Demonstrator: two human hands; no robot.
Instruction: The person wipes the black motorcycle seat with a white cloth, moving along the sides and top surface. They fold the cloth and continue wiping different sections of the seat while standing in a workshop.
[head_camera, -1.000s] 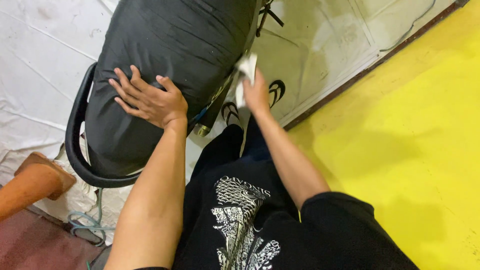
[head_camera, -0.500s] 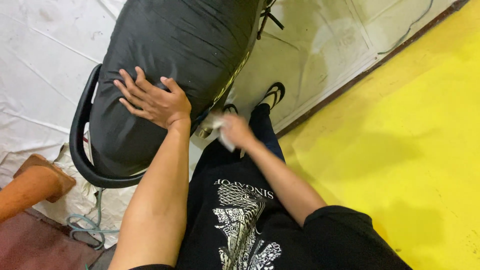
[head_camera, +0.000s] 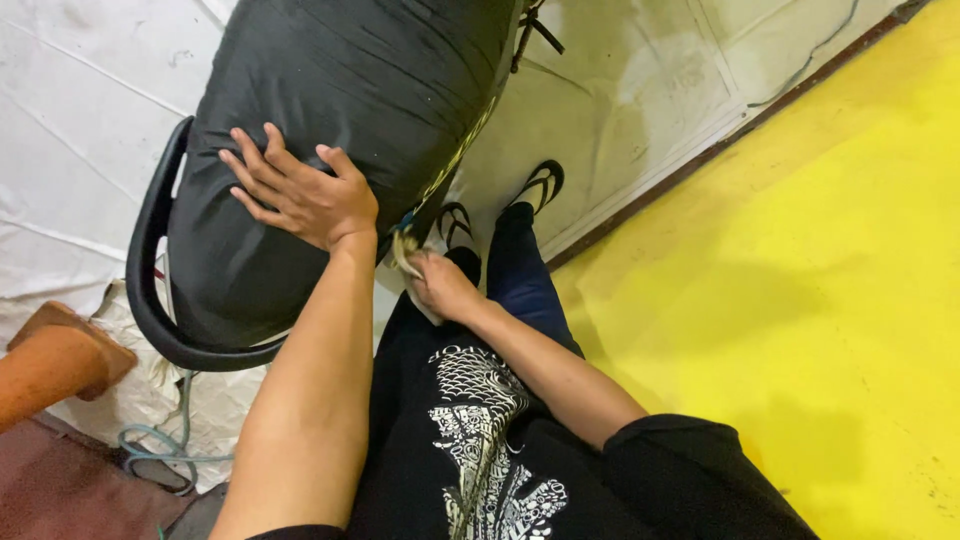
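A large black padded bag (head_camera: 350, 110) rests on a black chair whose curved frame (head_camera: 150, 290) shows at its lower left. My left hand (head_camera: 300, 192) lies flat on the bag with fingers spread. My right hand (head_camera: 440, 285) is closed on a small pale cloth (head_camera: 405, 250) and presses it against the bag's lower right edge, close to my legs. My feet in black sandals (head_camera: 540, 185) stand on the pale floor sheet below the bag.
White sheeting (head_camera: 70, 130) covers the floor at left and top. A yellow painted floor (head_camera: 800, 250) fills the right, past a dark border strip. An orange-brown block (head_camera: 50, 360) and a coiled hose (head_camera: 160, 450) lie at lower left.
My right hand has come down from the bag's upper right side to its lower edge, carrying the cloth. My left hand has stayed on the bag.
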